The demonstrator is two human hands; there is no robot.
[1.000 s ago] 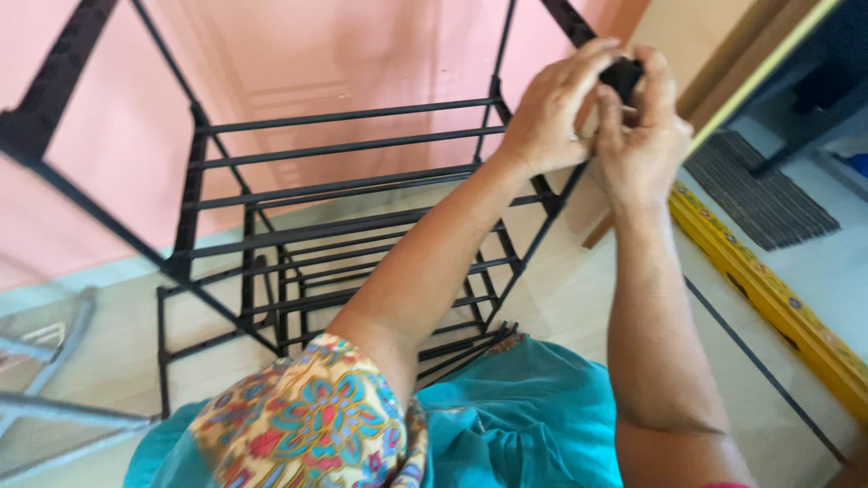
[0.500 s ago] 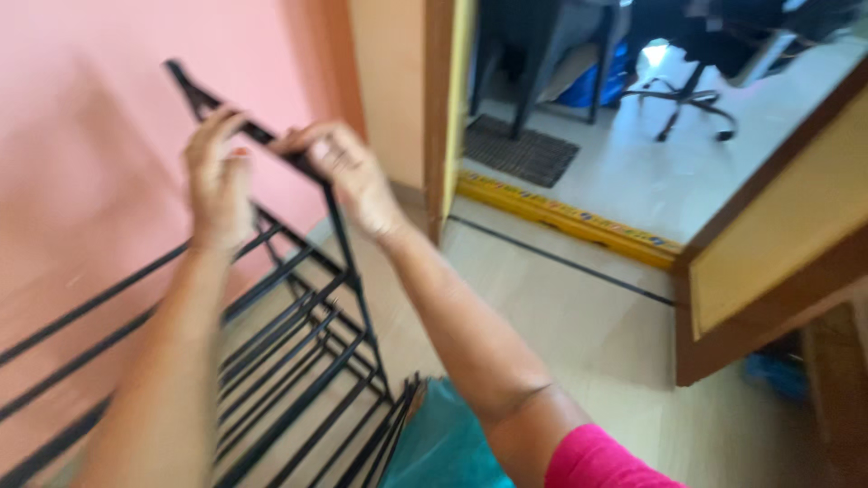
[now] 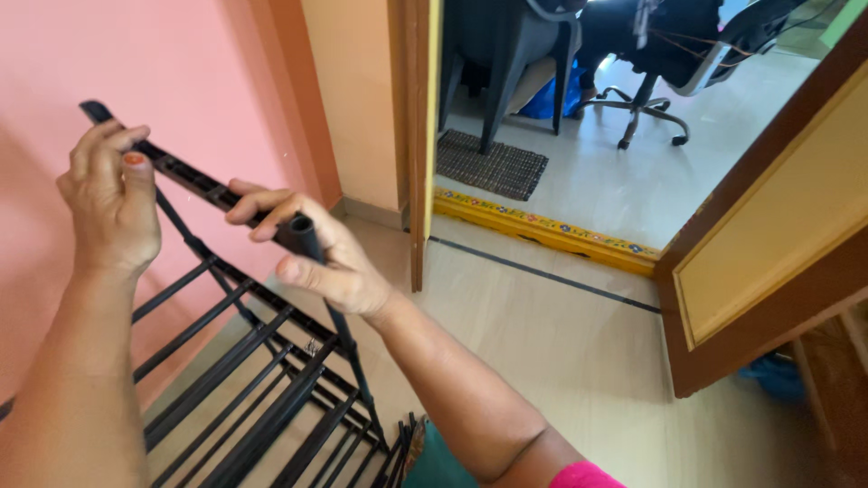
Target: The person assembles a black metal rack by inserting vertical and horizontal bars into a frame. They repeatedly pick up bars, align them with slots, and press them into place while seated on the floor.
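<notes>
A black metal rack [image 3: 262, 398] with several bar shelves stands against the pink wall. Its top side rail [image 3: 194, 179] runs between my hands. My left hand [image 3: 108, 199] grips the far end of that rail, thumb on top. My right hand [image 3: 312, 258] is closed around the near corner joint [image 3: 301, 235], where the rail meets the upright post. Both forearms reach in from the bottom of the view.
A pink wall [image 3: 181, 72] lies behind the rack. To the right an open wooden door [image 3: 778, 244] and door frame lead to a room with a dark mat [image 3: 493, 167], a yellow threshold strip [image 3: 542, 230] and an office chair [image 3: 660, 81]. Beige floor tiles lie below.
The view has swung right and down since one second ago. My hands stay on the rack's top rail; they are spread further apart than half a second ago, the right one on the corner.
</notes>
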